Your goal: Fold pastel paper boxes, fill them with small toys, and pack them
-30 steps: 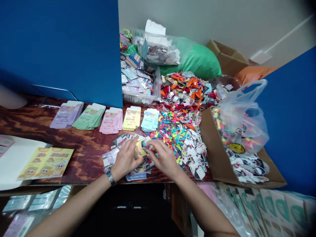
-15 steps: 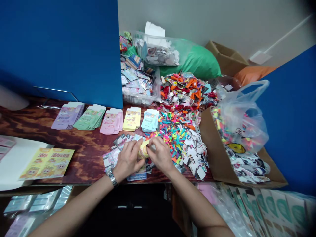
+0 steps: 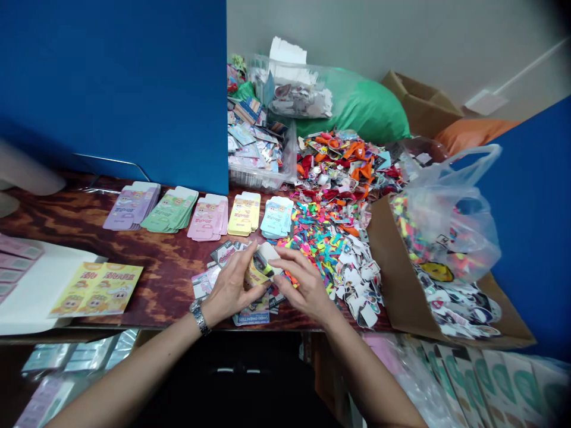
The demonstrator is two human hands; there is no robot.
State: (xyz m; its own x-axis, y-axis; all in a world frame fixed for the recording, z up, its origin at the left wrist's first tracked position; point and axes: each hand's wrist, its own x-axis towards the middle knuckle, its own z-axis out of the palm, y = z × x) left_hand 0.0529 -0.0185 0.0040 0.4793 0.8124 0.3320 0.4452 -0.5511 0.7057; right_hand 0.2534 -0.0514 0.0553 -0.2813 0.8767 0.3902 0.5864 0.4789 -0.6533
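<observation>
My left hand [image 3: 229, 282], with a metal watch on its wrist, is closed around a small yellow printed paper box [image 3: 254, 276]. The box's mouth gapes, and a white inner flap [image 3: 269, 252] stands up at its top. Fingers of my right hand [image 3: 306, 284] pinch the flap side of the box, thumb below and fingertips above. Something dark shows inside the mouth; I cannot make out what. Beneath my hands lie several printed cards [image 3: 252, 318]. Just beyond stand stacks of flat boxes: yellow [image 3: 243, 215], blue [image 3: 275, 217], pink [image 3: 207, 219], green [image 3: 172, 211] and purple [image 3: 131, 207].
Heaps of colourful small pieces [image 3: 319, 238] and white cut-out stickers [image 3: 359, 273] spread to the right, beside a cardboard box [image 3: 388, 267] holding a plastic bag [image 3: 464, 226]. Clear bins [image 3: 289, 151] stand behind. Yellow printed sheets [image 3: 98, 290] lie at left.
The yellow box has been spread open at its top, and its white flap now shows. My right fingers have opened out along it. The view has shifted slightly left.
</observation>
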